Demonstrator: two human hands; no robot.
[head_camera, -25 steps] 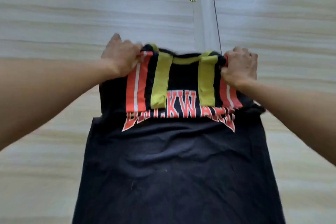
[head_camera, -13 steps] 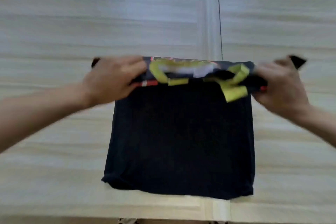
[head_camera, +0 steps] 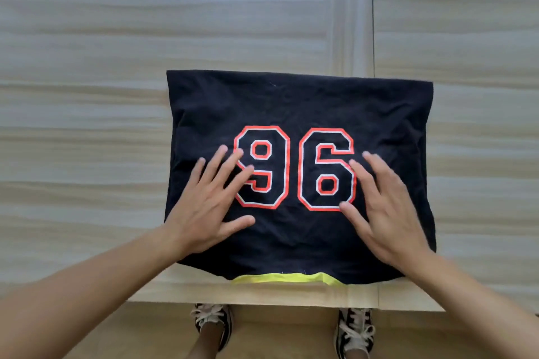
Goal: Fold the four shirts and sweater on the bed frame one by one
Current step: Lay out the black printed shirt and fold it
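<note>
Bed frame (head_camera: 87, 125): hands (head_camera: 204, 207) (head_camera: 388, 213) seemingly press shirt (head_camera: 291, 102).

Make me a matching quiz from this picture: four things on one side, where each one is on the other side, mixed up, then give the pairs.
Things:
1 left hand
2 right hand
3 yellow trim
4 shoes

Places:
A on the floor, past the bed frame's near edge
B at the black shirt's near edge
C flat on the shirt, fingers over the 9
D flat on the shirt, at the right edge of the 6

Pairs: 1-C, 2-D, 3-B, 4-A
</note>
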